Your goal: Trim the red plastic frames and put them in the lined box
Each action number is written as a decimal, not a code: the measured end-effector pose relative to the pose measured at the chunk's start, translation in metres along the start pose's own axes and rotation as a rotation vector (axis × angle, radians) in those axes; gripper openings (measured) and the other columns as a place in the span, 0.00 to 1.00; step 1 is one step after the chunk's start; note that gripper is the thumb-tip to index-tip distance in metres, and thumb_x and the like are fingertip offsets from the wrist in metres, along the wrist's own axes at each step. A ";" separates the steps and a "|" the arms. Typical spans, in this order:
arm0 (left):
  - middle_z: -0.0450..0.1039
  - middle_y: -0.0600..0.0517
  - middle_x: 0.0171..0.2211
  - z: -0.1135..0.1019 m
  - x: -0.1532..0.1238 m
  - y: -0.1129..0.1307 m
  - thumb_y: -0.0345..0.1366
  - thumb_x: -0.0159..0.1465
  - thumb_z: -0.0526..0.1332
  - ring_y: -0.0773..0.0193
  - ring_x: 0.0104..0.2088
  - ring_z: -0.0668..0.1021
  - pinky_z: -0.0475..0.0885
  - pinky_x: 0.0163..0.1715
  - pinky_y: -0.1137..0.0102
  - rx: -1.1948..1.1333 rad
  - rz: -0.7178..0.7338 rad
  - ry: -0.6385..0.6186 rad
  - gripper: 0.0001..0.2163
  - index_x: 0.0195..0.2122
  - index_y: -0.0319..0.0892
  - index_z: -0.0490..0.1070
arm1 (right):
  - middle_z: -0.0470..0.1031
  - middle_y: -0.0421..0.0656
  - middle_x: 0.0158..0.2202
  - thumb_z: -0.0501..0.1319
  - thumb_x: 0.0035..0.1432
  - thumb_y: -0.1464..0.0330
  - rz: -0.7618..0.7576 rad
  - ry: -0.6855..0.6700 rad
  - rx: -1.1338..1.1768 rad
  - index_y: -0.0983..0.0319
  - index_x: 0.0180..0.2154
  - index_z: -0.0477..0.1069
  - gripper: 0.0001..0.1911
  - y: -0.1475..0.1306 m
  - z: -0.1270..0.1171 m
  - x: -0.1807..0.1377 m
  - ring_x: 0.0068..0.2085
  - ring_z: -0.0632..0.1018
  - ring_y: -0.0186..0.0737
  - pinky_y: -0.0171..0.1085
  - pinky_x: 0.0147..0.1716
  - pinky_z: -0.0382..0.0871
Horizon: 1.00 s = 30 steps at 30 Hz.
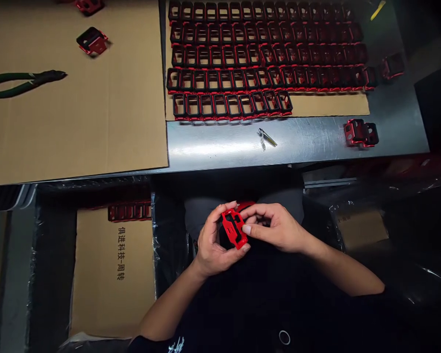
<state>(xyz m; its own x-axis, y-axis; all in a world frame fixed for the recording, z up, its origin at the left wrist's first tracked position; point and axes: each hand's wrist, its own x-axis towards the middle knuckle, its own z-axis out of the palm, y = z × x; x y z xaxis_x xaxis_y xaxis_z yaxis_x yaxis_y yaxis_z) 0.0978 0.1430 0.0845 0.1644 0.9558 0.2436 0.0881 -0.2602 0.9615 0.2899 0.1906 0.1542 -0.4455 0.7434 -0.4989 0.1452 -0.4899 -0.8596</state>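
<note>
Both my hands are low over my lap, below the table's front edge, and they share one small red and black plastic part. My left hand cups the part from the left with curled fingers. My right hand pinches its right side with thumb and fingertips. On the table above, several rows of the same red and black parts stand packed on a cardboard sheet.
Green-handled pliers and two loose parts lie on the big cardboard sheet at left. Small metal nippers and a loose part rest on the metal table. A box with more parts sits lower left.
</note>
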 end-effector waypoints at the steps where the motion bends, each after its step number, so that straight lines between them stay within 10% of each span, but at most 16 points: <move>1: 0.70 0.36 0.60 0.000 0.000 0.000 0.43 0.59 0.72 0.48 0.60 0.77 0.73 0.59 0.49 -0.011 -0.007 -0.003 0.41 0.70 0.48 0.53 | 0.76 0.40 0.29 0.67 0.55 0.60 -0.005 -0.007 0.008 0.65 0.43 0.80 0.17 0.001 0.000 0.000 0.28 0.72 0.31 0.33 0.29 0.68; 19: 0.71 0.37 0.58 0.002 0.010 0.008 0.39 0.60 0.70 0.49 0.57 0.77 0.76 0.55 0.51 0.191 0.123 0.007 0.41 0.70 0.44 0.50 | 0.78 0.41 0.31 0.68 0.57 0.60 -0.007 -0.009 0.073 0.65 0.43 0.80 0.17 0.015 -0.003 0.003 0.30 0.76 0.33 0.35 0.33 0.70; 26: 0.70 0.42 0.47 -0.003 0.027 0.023 0.34 0.57 0.67 0.50 0.47 0.76 0.79 0.43 0.55 0.614 0.247 -0.011 0.34 0.65 0.43 0.60 | 0.80 0.44 0.39 0.76 0.47 0.61 -0.126 0.127 0.012 0.61 0.48 0.77 0.26 0.016 -0.005 -0.002 0.37 0.80 0.38 0.37 0.37 0.77; 30: 0.74 0.38 0.50 -0.004 0.030 0.024 0.33 0.56 0.69 0.47 0.50 0.77 0.78 0.49 0.51 0.658 0.348 -0.022 0.45 0.72 0.39 0.47 | 0.81 0.42 0.37 0.74 0.50 0.63 -0.047 0.076 0.126 0.61 0.47 0.76 0.23 0.022 -0.005 0.003 0.33 0.80 0.34 0.35 0.35 0.76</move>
<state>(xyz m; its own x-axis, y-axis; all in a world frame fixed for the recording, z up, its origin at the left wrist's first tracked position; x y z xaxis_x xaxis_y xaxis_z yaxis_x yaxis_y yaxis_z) 0.1009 0.1658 0.1156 0.3091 0.8023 0.5106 0.5966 -0.5817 0.5529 0.2960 0.1842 0.1335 -0.3806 0.7966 -0.4697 0.0115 -0.5037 -0.8638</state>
